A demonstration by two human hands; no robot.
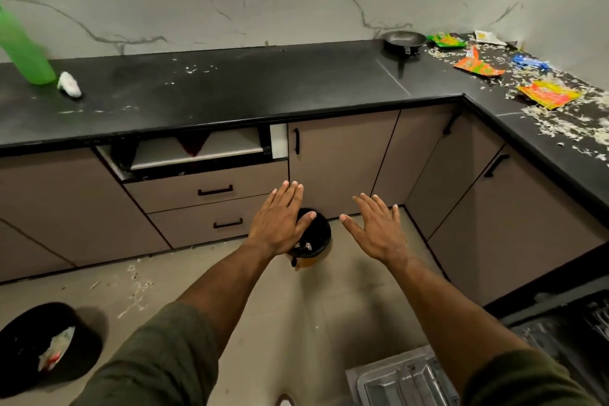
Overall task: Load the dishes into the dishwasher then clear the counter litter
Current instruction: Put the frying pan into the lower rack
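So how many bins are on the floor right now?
2. One black bin sits at the lower left; another bin stands by the drawers, partly behind the left hand. Others may be out of view.

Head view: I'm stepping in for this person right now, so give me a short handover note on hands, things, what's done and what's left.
Left hand and right hand: both open, empty, held out over the floor.
Frying pan sits on the counter at the back.
Wrappers and pale shreds lie on the counter's right wing.
A small bin stands below the hands; another bin at lower left holds litter.
Dishwasher is open at lower right.
Left: load the pan, clear the wrappers and shreds.
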